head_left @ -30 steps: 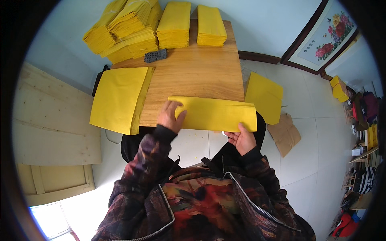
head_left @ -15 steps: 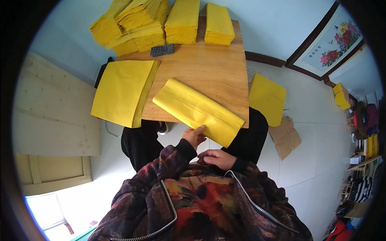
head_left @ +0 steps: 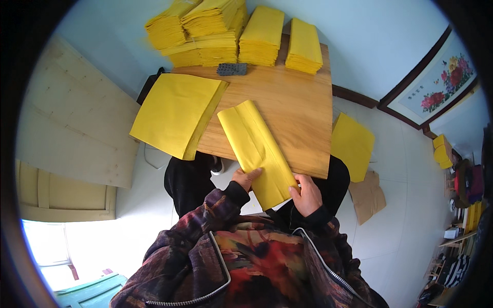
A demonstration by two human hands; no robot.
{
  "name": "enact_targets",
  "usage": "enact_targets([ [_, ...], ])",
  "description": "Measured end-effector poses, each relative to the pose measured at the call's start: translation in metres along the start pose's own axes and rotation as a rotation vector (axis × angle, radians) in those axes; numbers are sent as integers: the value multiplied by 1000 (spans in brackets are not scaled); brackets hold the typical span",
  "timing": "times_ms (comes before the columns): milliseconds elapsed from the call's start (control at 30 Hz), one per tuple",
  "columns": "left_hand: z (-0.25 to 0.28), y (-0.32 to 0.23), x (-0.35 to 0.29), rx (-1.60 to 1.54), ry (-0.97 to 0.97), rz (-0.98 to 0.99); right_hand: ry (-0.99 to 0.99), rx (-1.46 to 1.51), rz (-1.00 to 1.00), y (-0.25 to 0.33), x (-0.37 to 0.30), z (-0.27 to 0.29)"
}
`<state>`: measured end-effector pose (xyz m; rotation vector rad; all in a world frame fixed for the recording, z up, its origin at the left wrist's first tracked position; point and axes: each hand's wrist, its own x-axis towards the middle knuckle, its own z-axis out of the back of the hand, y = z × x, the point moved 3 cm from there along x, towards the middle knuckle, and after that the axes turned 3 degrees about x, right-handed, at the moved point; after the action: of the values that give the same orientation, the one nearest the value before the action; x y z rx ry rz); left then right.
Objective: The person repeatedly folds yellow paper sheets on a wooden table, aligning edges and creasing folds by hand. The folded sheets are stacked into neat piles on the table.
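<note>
At the centre of the frame, you hold a long, flat, folded yellow paper piece [head_left: 255, 146] aslant, its far end over the brown wooden tabletop [head_left: 300, 120], its near end overhanging. Your left hand [head_left: 247, 178] and right hand [head_left: 307, 196] are apart, pinching opposite edges, probably to steady that overhang. Broad yellow paper sheets [head_left: 177, 113] lie left, seemingly for easy reach.

Both forearms [head_left: 211, 211] angle inward, the left hand [head_left: 245, 178] and right hand [head_left: 308, 196] slightly apart, thumbs [head_left: 256, 173] uppermost, fingers partly hidden.
</note>
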<state>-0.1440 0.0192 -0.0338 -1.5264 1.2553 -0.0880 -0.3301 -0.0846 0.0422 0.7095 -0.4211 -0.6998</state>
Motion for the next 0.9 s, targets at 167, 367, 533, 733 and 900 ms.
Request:
enact_targets([
  [167, 8, -10, 8, 144, 81, -53, 42, 341, -215, -10, -1, -8],
  [367, 8, -39, 11, 371, 136, 33, 12, 394, -226, -8, 8, -5],
  [533, 12, -56, 26, 442, 151, -76, -71, 455, -248, -12, -2, -17],
  [733, -15, -106, 85, 1137, -4, -290, 15, 756, -238, -6, -8, -39],
  [900, -33, -133, 55, 1420, -34, -847, -59, 414, -153, -2, 18, -7],
])
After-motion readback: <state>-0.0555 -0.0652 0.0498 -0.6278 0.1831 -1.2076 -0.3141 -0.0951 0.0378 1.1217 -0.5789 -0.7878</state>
